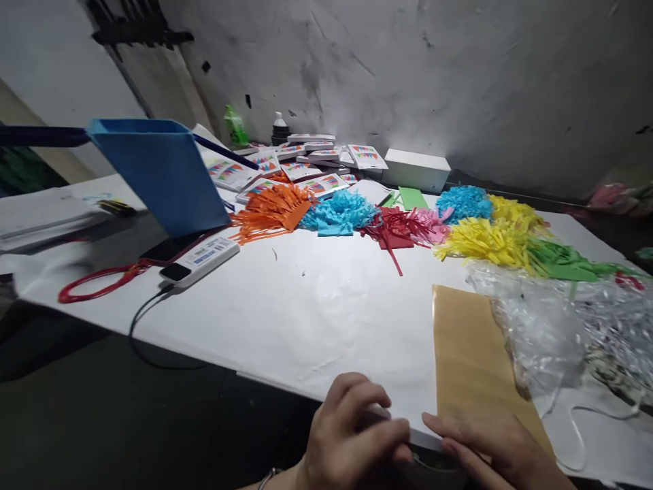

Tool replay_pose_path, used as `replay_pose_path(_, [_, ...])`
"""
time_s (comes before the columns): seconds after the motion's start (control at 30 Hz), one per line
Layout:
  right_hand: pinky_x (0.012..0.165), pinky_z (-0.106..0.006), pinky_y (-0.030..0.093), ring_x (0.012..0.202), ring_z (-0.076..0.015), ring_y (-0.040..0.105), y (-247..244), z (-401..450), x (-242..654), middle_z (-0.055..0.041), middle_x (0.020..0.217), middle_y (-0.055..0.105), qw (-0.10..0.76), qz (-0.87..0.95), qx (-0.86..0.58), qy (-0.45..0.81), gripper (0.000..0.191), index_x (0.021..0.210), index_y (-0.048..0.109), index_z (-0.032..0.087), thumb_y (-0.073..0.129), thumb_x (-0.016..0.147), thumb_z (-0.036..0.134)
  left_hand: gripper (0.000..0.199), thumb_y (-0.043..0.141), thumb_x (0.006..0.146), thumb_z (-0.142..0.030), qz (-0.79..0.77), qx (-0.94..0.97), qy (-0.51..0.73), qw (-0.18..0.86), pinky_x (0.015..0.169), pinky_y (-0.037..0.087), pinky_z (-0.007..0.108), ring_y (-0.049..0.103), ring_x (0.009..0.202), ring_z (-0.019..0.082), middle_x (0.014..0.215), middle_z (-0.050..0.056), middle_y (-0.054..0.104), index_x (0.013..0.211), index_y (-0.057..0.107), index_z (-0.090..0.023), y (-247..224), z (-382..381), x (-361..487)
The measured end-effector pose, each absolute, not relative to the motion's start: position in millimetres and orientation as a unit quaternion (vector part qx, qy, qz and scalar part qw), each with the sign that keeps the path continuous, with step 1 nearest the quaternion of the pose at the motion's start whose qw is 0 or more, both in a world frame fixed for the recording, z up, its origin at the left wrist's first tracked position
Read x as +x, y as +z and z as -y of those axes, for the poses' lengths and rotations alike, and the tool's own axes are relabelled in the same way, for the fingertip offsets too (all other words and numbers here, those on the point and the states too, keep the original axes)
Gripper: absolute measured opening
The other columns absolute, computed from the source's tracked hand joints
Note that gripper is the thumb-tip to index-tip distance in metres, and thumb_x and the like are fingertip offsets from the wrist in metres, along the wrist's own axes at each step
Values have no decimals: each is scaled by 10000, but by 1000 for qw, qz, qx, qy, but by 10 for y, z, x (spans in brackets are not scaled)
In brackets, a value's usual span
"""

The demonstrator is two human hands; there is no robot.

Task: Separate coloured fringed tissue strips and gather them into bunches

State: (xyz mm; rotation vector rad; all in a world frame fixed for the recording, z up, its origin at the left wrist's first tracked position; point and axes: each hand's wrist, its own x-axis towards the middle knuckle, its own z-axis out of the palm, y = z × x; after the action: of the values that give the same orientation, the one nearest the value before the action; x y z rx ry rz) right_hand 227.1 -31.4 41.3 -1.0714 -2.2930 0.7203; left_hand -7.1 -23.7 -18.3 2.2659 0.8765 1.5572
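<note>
- Both hands are placed at the near rim of the desk (326, 327), close together but apart. The left hand (352, 429) is curled, thumb and fingers drawn narrow at a pale edge; whether that edge is gripped cannot be made out.
- The right hand (490, 442) is blurred, with its fingers pointed toward the left one. Nothing held can be made out (its underside is hidden).
- The brown sheet (466, 350) is laid on the right front part of the desk, its lower end partly covered by the right hand. If that hand were dragged sideways, the sheet could be skewed or creased.
- Clear plastic (541, 327) is bunched along the sheet's uneven right side. By a tug on the sheet, the plastic could be pulled along too.
- A white string (582, 439) is looped near the right hand; fingers could be snagged by it.
- Yellow tassels (484, 241) and a green tassel (566, 260) are crowded behind the plastic. Strands could be crushed or tangled if it were shoved back.
- A black cable (132, 327) is hung over the near rim from a white device (204, 260). If it were caught, the device could be dragged off.
</note>
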Motion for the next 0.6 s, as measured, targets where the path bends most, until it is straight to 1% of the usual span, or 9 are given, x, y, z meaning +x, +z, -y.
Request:
replay_pose_path(0.03, [632, -168, 583, 673, -134, 745, 432, 315, 2257, 29, 786, 778, 259, 837, -402, 265, 234, 1140, 709, 319, 523, 998, 329, 121, 593, 966, -293, -290, 793, 533, 61, 906, 524, 428, 637, 839, 197, 829, 30, 680, 924, 699, -250, -150, 248, -24])
replay_pose_path(0.07, [637, -171, 578, 681, -133, 743, 440, 321, 2243, 22, 813, 784, 259, 832, -409, 271, 236, 1108, 721, 308, 512, 1003, 330, 104, 619, 948, -248, -282, 807, 519, 20, 1038, 423, 497, 638, 849, 196, 787, -2, 696, 883, 700, -257, -113, 259, 22])
replay_pose_path(0.1, [642, -174, 574, 688, -132, 741, 440, 331, 2230, 14, 838, 787, 255, 827, -414, 281, 240, 1090, 729, 297, 506, 1005, 329, 100, 639, 927, -199, -275, 822, 498, 6, 1121, 308, 522, 640, 833, 183, 756, -31, 707, 873, 699, -258, -74, 267, 63])
replay_pose_path(0.13, [647, -177, 570, 694, -132, 738, 434, 345, 2220, 8, 850, 788, 253, 823, -417, 290, 246, 1085, 732, 288, 501, 1006, 322, 110, 646, 910, -157, -271, 837, 475, 10, 1151, 240, 505, 639, 797, 165, 741, -50, 714, 881, 699, -250, -33, 271, 97])
replay_pose_path(0.17, [657, -181, 569, 706, -133, 737, 424, 362, 2213, 4, 852, 787, 250, 819, -421, 298, 249, 1091, 731, 283, 499, 1006, 313, 114, 644, 905, -137, -270, 848, 455, 21, 1140, 235, 471, 631, 760, 149, 736, -54, 716, 888, 700, -235, 6, 271, 124])
replay_pose_path(0.27, [729, -198, 578, 770, -137, 739, 364, 434, 2215, 0, 881, 782, 255, 803, -438, 312, 268, 1169, 701, 280, 485, 1010, 287, 150, 583, 947, -160, -287, 848, 443, 45, 1008, 314, 419, 600, 719, 149, 732, -29, 711, 867, 700, -209, 83, 250, 158])
replay_pose_path(0.37, [866, -229, 574, 957, -152, 737, 266, 527, 2234, -21, 1089, 765, 279, 795, -443, 308, 324, 1312, 607, 288, 499, 1008, 308, 159, 567, 953, -172, -292, 845, 443, 64, 941, 325, 412, 583, 721, 161, 743, -9, 699, 860, 690, -208, 83, 230, 135])
replay_pose_path(0.47, [936, -210, 549, 1117, -156, 693, 190, 610, 2227, -29, 1265, 706, 317, 796, -436, 275, 417, 1393, 521, 302, 566, 983, 364, 148, 575, 944, -147, -290, 849, 435, 75, 948, 313, 411, 597, 721, 157, 762, -9, 694, 861, 680, -211, 59, 231, 86])
replay_pose_path(0.6, [953, -174, 530, 1119, -136, 690, 165, 669, 2183, -24, 1250, 715, 348, 800, -435, 222, 412, 1381, 524, 287, 590, 975, 310, 178, 556, 936, -110, -298, 857, 414, 78, 969, 300, 408, 604, 690, 144, 763, -19, 696, 845, 668, -215, 86, 252, 45])
